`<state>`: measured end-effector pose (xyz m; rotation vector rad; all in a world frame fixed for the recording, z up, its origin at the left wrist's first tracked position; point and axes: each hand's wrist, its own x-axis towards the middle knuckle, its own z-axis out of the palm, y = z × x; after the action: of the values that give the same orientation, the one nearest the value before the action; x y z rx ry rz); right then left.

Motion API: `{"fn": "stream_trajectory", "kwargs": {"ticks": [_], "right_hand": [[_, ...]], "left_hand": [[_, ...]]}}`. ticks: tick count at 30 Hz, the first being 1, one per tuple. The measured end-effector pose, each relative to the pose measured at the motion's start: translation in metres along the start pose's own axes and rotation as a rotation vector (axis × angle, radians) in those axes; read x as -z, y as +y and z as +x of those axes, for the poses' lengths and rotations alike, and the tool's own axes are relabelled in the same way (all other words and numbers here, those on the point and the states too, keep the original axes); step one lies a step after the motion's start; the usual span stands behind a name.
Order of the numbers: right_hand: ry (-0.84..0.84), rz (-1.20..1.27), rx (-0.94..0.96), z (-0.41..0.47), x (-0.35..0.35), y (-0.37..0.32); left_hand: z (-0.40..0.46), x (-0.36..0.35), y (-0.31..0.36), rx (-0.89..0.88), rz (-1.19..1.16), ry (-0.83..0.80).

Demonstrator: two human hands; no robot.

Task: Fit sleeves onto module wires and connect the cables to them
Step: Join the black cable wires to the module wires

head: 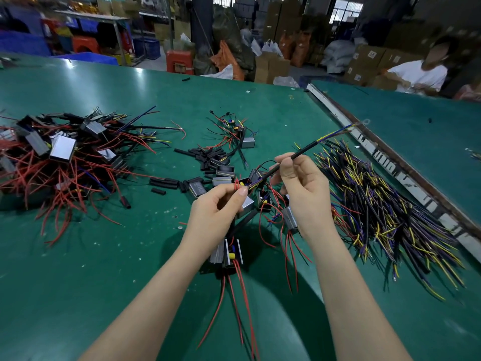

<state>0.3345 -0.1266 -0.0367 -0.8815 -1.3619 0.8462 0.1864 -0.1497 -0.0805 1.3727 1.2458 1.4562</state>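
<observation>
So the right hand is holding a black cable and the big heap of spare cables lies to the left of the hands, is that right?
Not quite. The right hand does hold a black cable, but the cable heap lies to the right of the hands, as the head view shows.

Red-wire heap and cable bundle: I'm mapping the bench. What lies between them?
In the head view, between heap and bundle: loose black sleeves, small modules, both hands.
</observation>
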Motion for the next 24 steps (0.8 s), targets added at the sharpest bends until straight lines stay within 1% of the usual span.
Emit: {"fn": "stream_trajectory", "kwargs": {"ticks": [6,11,14,17,20,24], "right_hand": [[-0.162,0.021,0.033,-0.001,0.001,0.007],[-0.226,-0.132,0.121,-0.001,0.003,0.011],[-0.233,-0.139,0.142,-0.001,0.001,0.012],[-0.202,-0.095,0.161,-0.001,-0.003,0.014],[-0.192,-0.127,0.165,-0.002,-0.005,0.015],[-0.190,-0.291,0.223,-0.002,-0.001,0.021]], "left_hand": [[-0.001,0.001,0.004,-0.039,-0.018,-0.032],[-0.002,0.000,0.005,-0.027,-0.004,-0.067],[-0.001,0.000,0.006,0.001,0.005,-0.097],[0.001,0.001,0.007,-0.006,0.020,-0.131],[0.001,0.003,0.004,-0.068,0.130,-0.122],[-0.002,0.004,0.002,-0.255,0.424,-0.113]]}}
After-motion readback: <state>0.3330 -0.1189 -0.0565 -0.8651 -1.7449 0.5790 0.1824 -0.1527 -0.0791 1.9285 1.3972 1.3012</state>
